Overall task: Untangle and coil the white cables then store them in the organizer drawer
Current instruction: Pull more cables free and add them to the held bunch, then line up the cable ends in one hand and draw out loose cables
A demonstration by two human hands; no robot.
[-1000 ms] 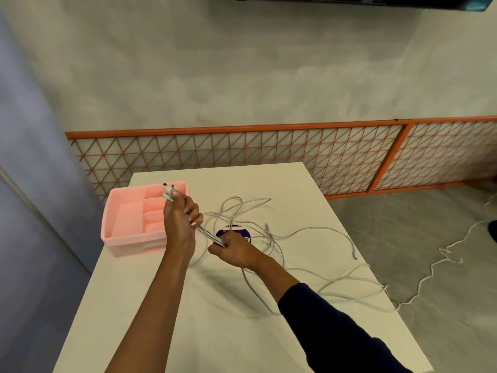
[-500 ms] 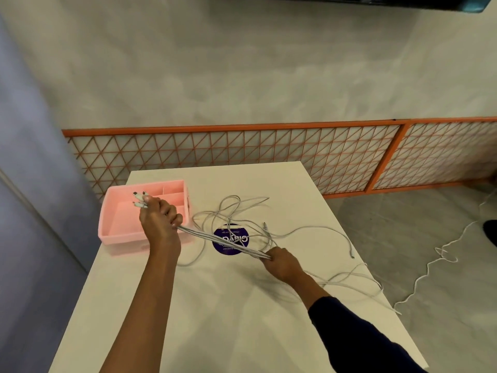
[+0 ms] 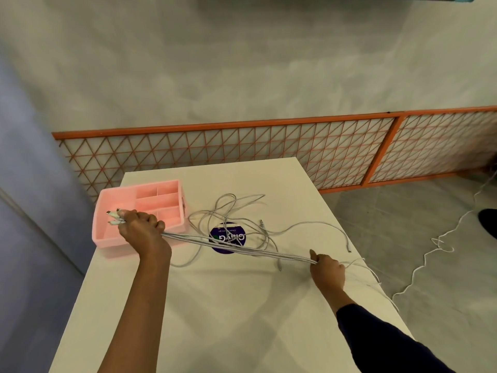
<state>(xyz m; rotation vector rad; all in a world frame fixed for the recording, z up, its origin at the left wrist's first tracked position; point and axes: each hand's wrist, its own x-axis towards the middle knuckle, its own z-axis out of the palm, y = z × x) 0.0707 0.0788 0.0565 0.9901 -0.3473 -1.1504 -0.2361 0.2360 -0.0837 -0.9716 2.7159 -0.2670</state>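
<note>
white cables (image 3: 242,248) run taut in a flat bundle between the two grips. the left grip (image 3: 142,230) is a fist round one end of the bundle, fingers curled over the strands, knuckles up. a few plugs (image 3: 114,216) poke out past it and hang over the pink organizer (image 3: 139,184). whether the fist touches the organizer's front wall i cannot tell. the right grip (image 3: 326,270) pinches the same strands further along, fingers closed on them, thumb pointing up, low over the bench (image 3: 215,305) near its right edge. a dark sleeve (image 3: 376,337) covers that forearm; the left arm is bare.

past the right grip the strands go slack and trail off over the bench's right edge. behind the bundle the rest of the cables lie in loose, crossing loops (image 3: 228,208) on the bench, between the organizer and the right edge. some loops cross a round purple sticker (image 3: 228,238), and the taut bundle passes over its near side. one free end (image 3: 262,223) lies just right of the sticker, another (image 3: 349,250) close to the right edge.

the organizer sits at the bench's far left corner, split into several compartments, with no cable coiled in it yet.

beyond the bench, a thin white cord (image 3: 430,262) snakes across the grey floor (image 3: 403,224) on the right. an orange lattice fence (image 3: 215,126) runs along the wall behind.
</note>
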